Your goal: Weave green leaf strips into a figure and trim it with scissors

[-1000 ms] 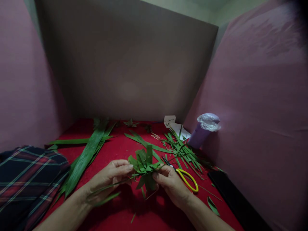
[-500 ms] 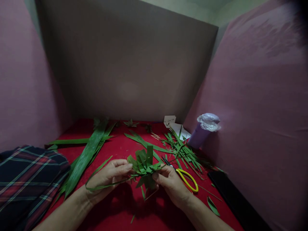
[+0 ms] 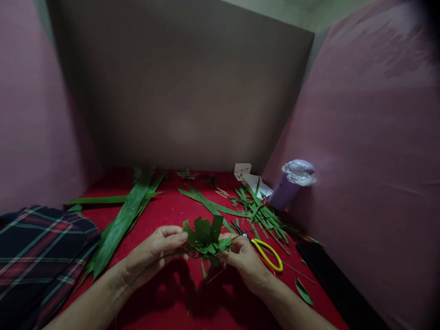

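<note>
Between my two hands, above the red cloth point(image 3: 161, 298), is a folded green leaf piece point(image 3: 206, 236) with broad cut tabs standing up and shorter folded bits along its middle. My left hand point(image 3: 160, 250) pinches its left edge between thumb and fingers. A thin leaf strip trails from there across my left palm and wrist. On the other side, my right hand point(image 3: 244, 261) is closed on the piece's right end, partly hidden behind it. Scissors point(image 3: 266, 254) with yellow and orange handles lie just beyond my right hand.
Long green leaves point(image 3: 125, 224) lie at the left, near a plaid cloth point(image 3: 44, 252). Cut leaf strips point(image 3: 261, 211) are heaped at the right. A purple container point(image 3: 287, 190) with plastic on top, white paper point(image 3: 257, 185) and a black flat object point(image 3: 337, 279) are around them.
The leaf piece has turned in my hands, so its upright tabs now face me and its lower tabs are mostly hidden. The trailing strip's loop has dropped against my left wrist.
</note>
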Demonstrator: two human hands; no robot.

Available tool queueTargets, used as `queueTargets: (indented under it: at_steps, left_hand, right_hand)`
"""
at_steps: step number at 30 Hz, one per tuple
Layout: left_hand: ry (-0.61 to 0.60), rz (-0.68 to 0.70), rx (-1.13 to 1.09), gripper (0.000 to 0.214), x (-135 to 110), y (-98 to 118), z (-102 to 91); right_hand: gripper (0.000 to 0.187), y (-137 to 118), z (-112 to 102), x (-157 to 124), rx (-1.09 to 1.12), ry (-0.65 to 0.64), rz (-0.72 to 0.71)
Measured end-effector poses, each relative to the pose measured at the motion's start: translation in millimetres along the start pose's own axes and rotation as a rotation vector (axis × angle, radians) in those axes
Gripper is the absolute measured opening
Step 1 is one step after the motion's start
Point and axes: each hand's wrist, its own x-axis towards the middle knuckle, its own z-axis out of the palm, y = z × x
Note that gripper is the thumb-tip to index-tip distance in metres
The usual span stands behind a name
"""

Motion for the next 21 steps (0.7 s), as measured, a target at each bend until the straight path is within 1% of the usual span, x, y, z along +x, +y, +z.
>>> queueTargets:
  at_steps: [5,10,14,16,18,20,21]
  left_hand:
    - [-0.08,0.017,0.019,0.025,-1,1,1.0]
    - [-0.063,0.056,-0.037,0.032,3,0,-2.7]
    - [-0.052,0.037,-0.145,0.04,11,-1,-15.7]
    - [-0.018,0.032,-0.167,0.039,14,2,-23.0]
    - [0.056,0.057,-0.171,0.036,14,7,-28.4]
    - [0.179,0.121,-0.18,0.03,11,16,-31.7]
    - [0.262,0.183,-0.195,0.027,9,21,-32.7]
  right_hand:
    - [0.021,-3,0,-1,-0.042,0.004,-0.002]
    - [0.024,-4,-2,-1,-0.05,-0.009,-0.004]
    - [0.024,-3,-2,0,-0.022,0.004,0.003]
    - [0.024,-1,-3,0,0.0,0.025,0.025]
    - [0.024,0,-4,1,0.004,0.045,0.036]
    - [0.024,0,-5,2,-0.027,0.082,0.008]
    - [0.023,0,-5,2,-0.049,0.107,-0.016]
